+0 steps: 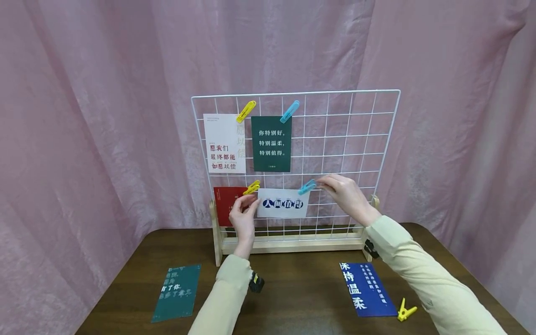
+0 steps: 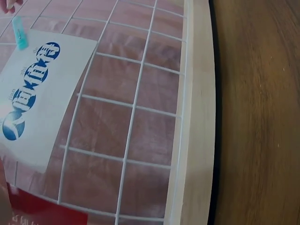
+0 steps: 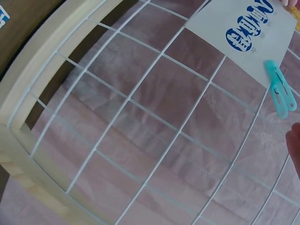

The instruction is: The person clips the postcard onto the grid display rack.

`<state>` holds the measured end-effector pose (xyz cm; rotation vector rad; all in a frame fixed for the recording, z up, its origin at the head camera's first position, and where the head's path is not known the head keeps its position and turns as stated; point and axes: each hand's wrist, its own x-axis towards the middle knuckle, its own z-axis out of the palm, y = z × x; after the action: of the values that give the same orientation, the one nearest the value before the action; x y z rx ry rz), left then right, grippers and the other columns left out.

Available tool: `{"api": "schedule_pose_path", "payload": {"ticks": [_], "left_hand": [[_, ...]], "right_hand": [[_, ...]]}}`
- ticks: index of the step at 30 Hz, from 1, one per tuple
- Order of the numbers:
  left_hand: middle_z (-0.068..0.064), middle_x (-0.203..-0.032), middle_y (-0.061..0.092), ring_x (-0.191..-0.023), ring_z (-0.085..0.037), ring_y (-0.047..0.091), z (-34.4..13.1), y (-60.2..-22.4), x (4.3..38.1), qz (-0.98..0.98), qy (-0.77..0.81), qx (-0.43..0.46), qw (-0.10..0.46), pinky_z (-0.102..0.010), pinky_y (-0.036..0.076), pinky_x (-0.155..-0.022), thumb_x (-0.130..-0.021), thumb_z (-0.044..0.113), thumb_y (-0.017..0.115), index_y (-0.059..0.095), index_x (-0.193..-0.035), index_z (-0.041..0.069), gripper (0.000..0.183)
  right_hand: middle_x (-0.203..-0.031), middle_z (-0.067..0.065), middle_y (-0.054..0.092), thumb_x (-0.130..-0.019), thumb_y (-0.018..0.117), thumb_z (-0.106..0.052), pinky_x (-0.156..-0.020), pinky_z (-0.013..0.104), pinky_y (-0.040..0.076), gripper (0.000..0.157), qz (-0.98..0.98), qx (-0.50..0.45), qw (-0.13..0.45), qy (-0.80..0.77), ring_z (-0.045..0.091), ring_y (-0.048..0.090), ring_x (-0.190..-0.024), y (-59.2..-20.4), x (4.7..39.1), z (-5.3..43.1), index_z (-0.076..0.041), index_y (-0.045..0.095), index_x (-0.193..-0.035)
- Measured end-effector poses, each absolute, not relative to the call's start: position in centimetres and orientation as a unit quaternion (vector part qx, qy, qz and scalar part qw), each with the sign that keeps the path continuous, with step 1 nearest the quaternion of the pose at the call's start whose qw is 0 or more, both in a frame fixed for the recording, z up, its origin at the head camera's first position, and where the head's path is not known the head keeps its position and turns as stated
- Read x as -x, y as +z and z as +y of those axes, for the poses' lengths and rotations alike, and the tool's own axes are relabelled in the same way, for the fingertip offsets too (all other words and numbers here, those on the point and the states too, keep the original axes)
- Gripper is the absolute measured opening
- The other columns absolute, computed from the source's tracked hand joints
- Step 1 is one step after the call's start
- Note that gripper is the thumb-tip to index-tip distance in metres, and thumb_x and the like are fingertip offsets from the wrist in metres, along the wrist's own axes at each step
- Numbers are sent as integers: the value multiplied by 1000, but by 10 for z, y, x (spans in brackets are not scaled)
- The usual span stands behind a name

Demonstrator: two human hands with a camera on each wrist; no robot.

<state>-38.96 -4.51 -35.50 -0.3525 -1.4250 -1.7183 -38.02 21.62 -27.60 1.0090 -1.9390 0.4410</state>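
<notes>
Left on the white card (image 1: 282, 212), the left hand (image 1: 244, 214) pinches the edge; the right hand (image 1: 346, 194), relaxed, sits beside the lower blue clip (image 1: 307, 187).

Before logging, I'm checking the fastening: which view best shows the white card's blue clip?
The right wrist view: the blue clip looks largest there, both handles visible and its tip on the white card. The head view shows it small at the card's upper right; the left wrist view, small near the picture's top left.
</notes>
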Motion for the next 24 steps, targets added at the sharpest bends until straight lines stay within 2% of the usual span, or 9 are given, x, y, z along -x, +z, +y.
{"api": "schedule_pose_path", "payload": {"ticks": [9, 14, 18, 22, 24], "left_hand": [[-26, -83, 61, -73, -33, 56, -67, -345, 380, -585, -667, 174, 428, -25, 47, -63, -72, -10, 70, 62, -91, -13, 21], [-29, -85, 60, -75, -37, 55, -86, -339, 373, -600, -662, 190, 406, -23, 47, -65, -74, -9, 69, 60, -92, -15, 21], [-25, -85, 60, -75, -32, 56, -105, -338, 373, -616, -653, 203, 391, -24, 47, -66, -75, -6, 70, 62, -92, -12, 20], [-25, -83, 61, -71, -25, 58, -130, -335, 370, -634, -634, 210, 389, -21, 46, -63, -74, -6, 70, 62, -89, -11, 18], [-27, -83, 60, -70, -26, 59, -144, -332, 364, -647, -622, 209, 388, -21, 46, -62, -74, -7, 70, 62, -88, -13, 17]], "right_hand": [[-85, 7, 65, -71, 73, 4, -57, 27, 48, 22, -781, -392, 451, 179, 14, 60, -70, -287, 367, 246, -3, 68, -91], [-85, 6, 66, -69, 73, 7, -58, 24, 47, 25, -790, -381, 441, 192, 13, 60, -68, -294, 361, 268, -2, 68, -91], [-85, 5, 66, -71, 72, 6, -59, 19, 46, 22, -812, -347, 415, 219, 13, 61, -67, -301, 357, 287, -3, 69, -91], [-85, 5, 67, -75, 69, 4, -58, 19, 46, 18, -837, -318, 372, 242, 13, 61, -67, -309, 351, 306, -3, 69, -92], [-84, 6, 67, -76, 68, 4, -57, 19, 46, 17, -845, -313, 352, 251, 13, 61, -67, -312, 347, 316, -2, 69, -92]]}}
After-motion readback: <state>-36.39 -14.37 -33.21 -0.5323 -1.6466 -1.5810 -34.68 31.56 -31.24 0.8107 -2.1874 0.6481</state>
